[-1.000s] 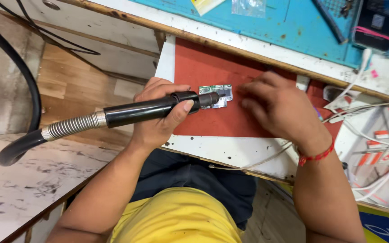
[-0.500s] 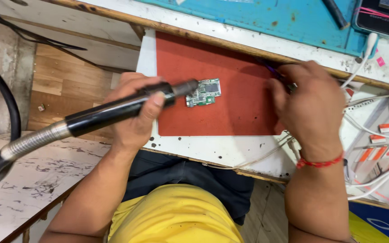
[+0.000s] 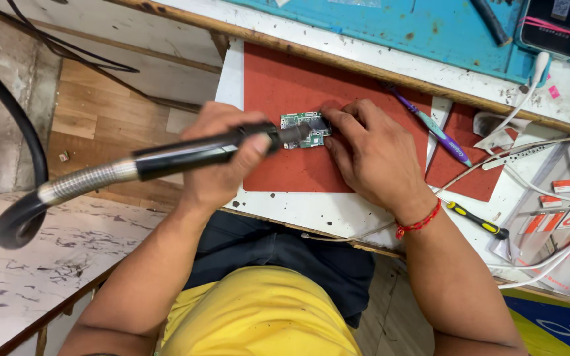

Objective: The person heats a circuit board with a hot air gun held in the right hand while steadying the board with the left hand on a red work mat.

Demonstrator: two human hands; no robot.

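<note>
A: Starting w/ the biggest — what's under everything?

B: White bench [image 3: 364, 214], paint-specked, w/ a red mat [image 3: 285, 92] on top. Blue mat [image 3: 430, 29] behind it, at the far edge.

A: And the person?

B: Seated, yellow shirt, dark trousers, arms reaching fwd over the near edge of the bench. Red thread band on the right wrist.

A: Left hand?

B: Left hand [image 3: 222, 161] has a full grip round a black hot-air wand [image 3: 192, 153]; fingers wrapped, thumb on top. Ribbed metal hose [image 3: 80, 184] runs off its back end to the left, then into a thick black tube. Nozzle end sits right over the left part of the circuit board [image 3: 306, 130]; can't tell if it touches.

A: Board's where?

B: Flat on the red mat, roughly mid-mat, between the two hands.

A: Right hand?

B: Right hand [image 3: 374, 155] lies palm down on the mat, fingertips [image 3: 330, 118] pressing the board's right edge. No closed grip, just fingers pinning it.

A: Smaller bits?

B: Purple toothbrush [image 3: 433, 126] just right of that hand, on the mat's edge. Yellow-black screwdriver [image 3: 477, 221] near the wrist. White cables [image 3: 529, 158] across the right side, phone [image 3: 555, 23] top right.
</note>
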